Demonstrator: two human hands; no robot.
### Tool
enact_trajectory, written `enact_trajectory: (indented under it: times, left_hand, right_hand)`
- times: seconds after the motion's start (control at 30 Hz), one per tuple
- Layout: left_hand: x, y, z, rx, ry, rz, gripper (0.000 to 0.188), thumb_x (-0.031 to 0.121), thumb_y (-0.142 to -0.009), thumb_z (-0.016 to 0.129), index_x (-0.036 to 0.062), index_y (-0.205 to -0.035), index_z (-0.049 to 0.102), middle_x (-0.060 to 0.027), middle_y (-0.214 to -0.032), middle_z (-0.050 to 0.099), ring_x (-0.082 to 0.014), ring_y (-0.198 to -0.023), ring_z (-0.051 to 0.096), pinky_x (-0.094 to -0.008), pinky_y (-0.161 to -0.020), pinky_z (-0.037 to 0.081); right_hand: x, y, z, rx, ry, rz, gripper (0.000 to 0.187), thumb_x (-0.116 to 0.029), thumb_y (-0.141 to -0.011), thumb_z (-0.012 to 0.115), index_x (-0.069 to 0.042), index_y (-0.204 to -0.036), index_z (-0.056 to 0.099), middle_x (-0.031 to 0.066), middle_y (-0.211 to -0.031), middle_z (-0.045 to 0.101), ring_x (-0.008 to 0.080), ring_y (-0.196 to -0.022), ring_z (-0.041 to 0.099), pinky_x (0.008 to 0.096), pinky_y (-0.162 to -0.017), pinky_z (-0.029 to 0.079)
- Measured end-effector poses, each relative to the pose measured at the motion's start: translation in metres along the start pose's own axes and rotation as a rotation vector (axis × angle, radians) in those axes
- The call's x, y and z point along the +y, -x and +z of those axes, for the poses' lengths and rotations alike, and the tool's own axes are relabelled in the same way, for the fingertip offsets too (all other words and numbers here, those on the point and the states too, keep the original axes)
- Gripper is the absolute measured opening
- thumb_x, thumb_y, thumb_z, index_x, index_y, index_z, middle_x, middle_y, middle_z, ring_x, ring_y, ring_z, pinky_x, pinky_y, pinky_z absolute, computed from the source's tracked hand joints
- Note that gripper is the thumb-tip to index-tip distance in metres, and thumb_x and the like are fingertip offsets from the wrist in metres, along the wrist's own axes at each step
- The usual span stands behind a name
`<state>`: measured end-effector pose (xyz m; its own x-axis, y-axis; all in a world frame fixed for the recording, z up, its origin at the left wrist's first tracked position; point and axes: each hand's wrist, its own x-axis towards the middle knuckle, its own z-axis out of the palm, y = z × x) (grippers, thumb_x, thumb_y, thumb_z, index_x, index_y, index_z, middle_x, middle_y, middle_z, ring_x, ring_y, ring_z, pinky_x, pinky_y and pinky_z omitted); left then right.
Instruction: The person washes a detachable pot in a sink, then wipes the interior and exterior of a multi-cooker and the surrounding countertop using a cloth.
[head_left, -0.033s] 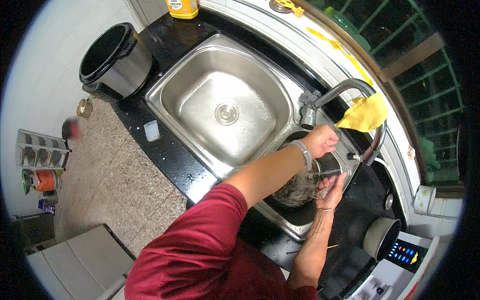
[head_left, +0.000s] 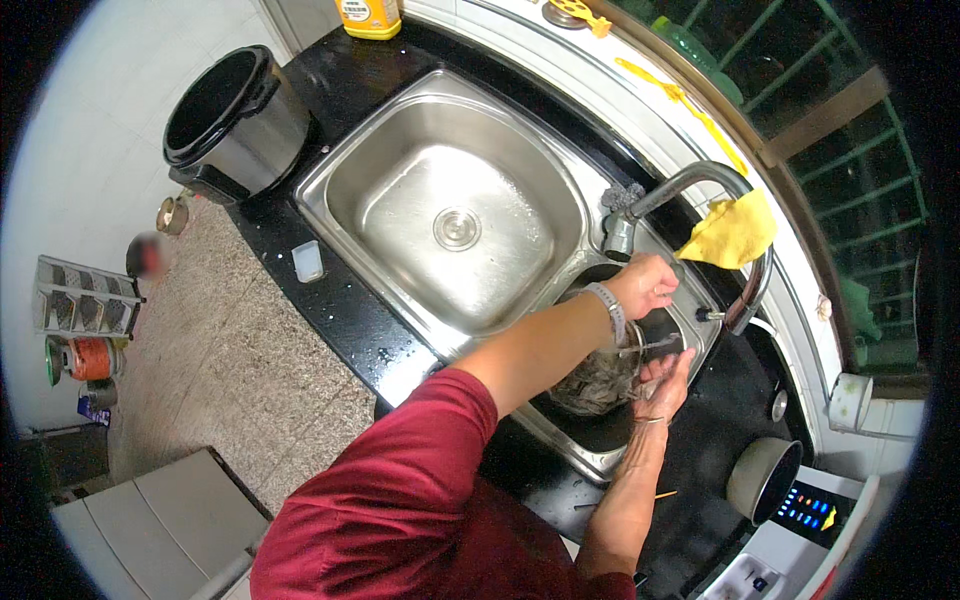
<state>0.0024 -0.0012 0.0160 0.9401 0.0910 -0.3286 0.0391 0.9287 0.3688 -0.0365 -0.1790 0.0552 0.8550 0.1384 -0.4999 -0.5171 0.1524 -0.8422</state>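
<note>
**Black counter, two steel basins, both hands at the small one**

Black stone counter point(head_left: 340, 310) ran round a double steel sink beneath a barred window. Set against the frame taken at the same instant, nothing had shifted: both arms held the same pose, so the work in the small basin point(head_left: 700, 345) looked to be mid-course rather than starting or ending.

The left hand point(head_left: 648, 285), a grey band on its wrist, sat at 12 o'clock of a dark wet vessel point(head_left: 598, 382) lying in that small basin. Its fingers were curled shut, though on what I could not tell. The right hand point(head_left: 667, 372) lay at 3 o'clock of the vessel, fingers spread and touching its rim. The large basin point(head_left: 455, 225) at 10 o'clock held only water drops. The curved faucet point(head_left: 690, 185) arched over at 12 o'clock, with a yellow cloth point(head_left: 735, 232) draped beside it.

As for packages, a yellow bottle point(head_left: 368, 15) with a pale label stood at the far rim, at 11 o'clock. A small translucent cup point(head_left: 307, 262) sat at 9 o'clock on the counter, near a black cooker pot point(head_left: 235, 115). A reddish tin point(head_left: 85, 358) lay on the floor, far off at 9 o'clock. An appliance with lit blue-and-yellow panel point(head_left: 805, 505) stood at 5 o'clock.
</note>
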Motion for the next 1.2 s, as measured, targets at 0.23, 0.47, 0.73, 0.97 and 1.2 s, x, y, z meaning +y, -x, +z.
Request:
enact_trajectory:
  times: [0.23,0.47,0.73,0.97,1.2]
  left_hand:
    - [-0.008,0.05,-0.003,0.152,-0.286,0.077,0.056,0.015,-0.086,0.061,0.0055,-0.139,0.046,-0.0072,-0.134,0.056,-0.021,-0.118,0.053,-0.042,-0.097,0.044]
    - [-0.051,0.053,-0.06,0.087,-0.858,0.232,0.056,0.013,-0.086,0.061,0.0047,-0.139,0.046,-0.0082,-0.13,0.057,-0.0187,-0.109,0.056,-0.0364,-0.086,0.048]
    - [-0.07,0.146,-0.053,-0.01,-1.096,0.479,0.05,0.015,-0.081,0.068,0.0025,-0.127,0.055,-0.0121,-0.117,0.063,-0.0194,-0.106,0.059,-0.032,-0.09,0.048]
    - [-0.032,0.205,-0.048,-0.018,-1.229,0.641,0.019,0.005,-0.077,0.063,0.0002,-0.095,0.066,-0.0205,-0.088,0.068,-0.0344,-0.091,0.066,-0.0417,-0.082,0.051]
    - [0.059,0.313,-0.077,-0.235,-0.877,0.59,0.019,0.001,-0.088,0.058,0.0011,-0.107,0.061,-0.01,-0.102,0.066,-0.0182,-0.095,0.063,-0.0321,-0.084,0.05]
  right_hand:
    - [0.018,-0.003,-0.002,0.077,0.199,-0.128,0.046,-0.045,-0.103,0.044,-0.013,-0.069,0.043,0.004,-0.054,0.043,0.0164,-0.041,0.039,0.0312,-0.038,0.03]
    - [0.048,-0.023,-0.009,0.006,0.203,-0.172,0.043,-0.037,-0.102,0.048,-0.01,-0.069,0.043,0.0045,-0.054,0.043,0.0161,-0.042,0.039,0.0317,-0.04,0.034]
    - [0.046,0.002,-0.01,-0.592,0.049,-0.005,0.047,-0.017,-0.094,0.061,0.005,-0.134,0.05,0.0141,-0.122,0.061,0.0258,-0.109,0.061,0.0388,-0.089,0.054]
    - [0.004,0.101,0.0,-0.459,0.618,-0.208,0.034,-0.004,-0.09,0.065,-0.002,-0.124,0.062,0.0059,-0.103,0.065,0.0138,-0.082,0.063,0.0282,-0.071,0.055]
    - [0.029,0.156,0.009,-0.623,0.173,-0.292,0.009,-0.002,-0.087,0.068,-0.001,-0.095,0.067,0.0031,-0.083,0.067,0.0111,-0.07,0.061,0.0246,-0.062,0.051]
